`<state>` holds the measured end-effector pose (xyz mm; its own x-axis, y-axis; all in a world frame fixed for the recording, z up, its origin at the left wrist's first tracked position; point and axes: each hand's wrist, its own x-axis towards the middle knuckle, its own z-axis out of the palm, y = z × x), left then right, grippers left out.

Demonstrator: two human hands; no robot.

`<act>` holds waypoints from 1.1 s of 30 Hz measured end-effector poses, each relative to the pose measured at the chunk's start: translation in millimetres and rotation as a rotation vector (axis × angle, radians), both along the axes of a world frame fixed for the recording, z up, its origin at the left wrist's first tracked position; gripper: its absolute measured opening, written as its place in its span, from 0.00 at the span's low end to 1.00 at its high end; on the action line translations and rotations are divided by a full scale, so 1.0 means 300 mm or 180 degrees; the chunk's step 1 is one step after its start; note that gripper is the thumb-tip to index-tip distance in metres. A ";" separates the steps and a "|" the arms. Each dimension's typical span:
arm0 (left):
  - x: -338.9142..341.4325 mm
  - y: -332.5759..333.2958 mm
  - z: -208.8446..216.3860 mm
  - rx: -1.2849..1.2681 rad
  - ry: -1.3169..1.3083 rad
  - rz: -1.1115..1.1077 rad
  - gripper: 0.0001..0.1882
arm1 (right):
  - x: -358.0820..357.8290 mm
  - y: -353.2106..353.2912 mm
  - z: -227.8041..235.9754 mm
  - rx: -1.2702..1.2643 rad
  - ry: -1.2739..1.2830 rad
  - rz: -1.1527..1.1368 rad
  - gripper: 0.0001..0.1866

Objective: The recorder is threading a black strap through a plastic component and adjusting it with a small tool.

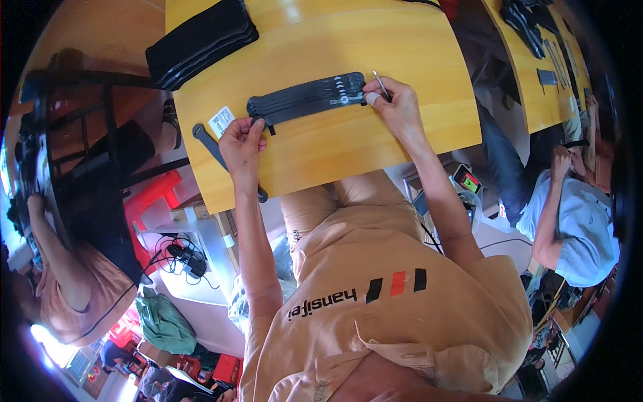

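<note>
A fanned row of black straps lies across the yellow table, with pale marks and a round light spot toward its right end. My left hand is closed in a pinch at the row's left end. My right hand, at the other end, grips a slim pen-like tool with a silver tip pointing away from me; its exact kind is unclear. A white wrap shows on a digit of that hand. Beside my left hand are a white printed label and a single dark strap, partly under my forearm.
A thick stack of black pieces sits at the table's far left. Left below the table stand a red stool and a white bin with black cables. Co-workers sit on both sides; another yellow table is at right.
</note>
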<state>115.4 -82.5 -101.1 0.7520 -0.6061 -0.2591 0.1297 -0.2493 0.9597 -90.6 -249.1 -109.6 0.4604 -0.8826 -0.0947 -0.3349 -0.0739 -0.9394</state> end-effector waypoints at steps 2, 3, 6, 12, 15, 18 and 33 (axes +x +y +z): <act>-0.004 -0.005 0.001 0.0067 0.0002 0.0011 0.06 | -0.008 -0.004 -0.001 0.0084 -0.0043 -0.0046 0.03; -0.005 -0.008 0.000 0.0131 0.0008 0.0016 0.06 | -0.008 -0.006 -0.003 0.0082 -0.0040 -0.0050 0.03; -0.003 -0.003 -0.012 0.0101 -0.0073 0.0058 0.06 | -0.005 -0.005 -0.004 0.0069 -0.0127 -0.0019 0.03; -0.003 -0.005 -0.004 0.0137 -0.0072 0.0081 0.07 | -0.004 -0.008 -0.023 0.0050 -0.0118 -0.0006 0.03; -0.005 -0.010 -0.008 0.0180 -0.0155 0.0069 0.07 | -0.006 -0.008 -0.025 0.0043 -0.0138 -0.0030 0.03; -0.002 -0.008 -0.014 0.0169 -0.0110 0.0065 0.07 | -0.006 -0.006 -0.017 0.0011 0.0060 -0.0045 0.03; -0.002 -0.013 -0.011 0.0269 -0.0224 0.0089 0.06 | -0.005 -0.009 -0.008 -0.0105 0.0104 0.0001 0.03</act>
<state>114.7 -86.4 -104.5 0.7865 -0.5628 -0.2545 0.0709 -0.3271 0.9423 -92.1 -251.8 -112.1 0.4577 -0.8855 -0.0805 -0.3655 -0.1048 -0.9249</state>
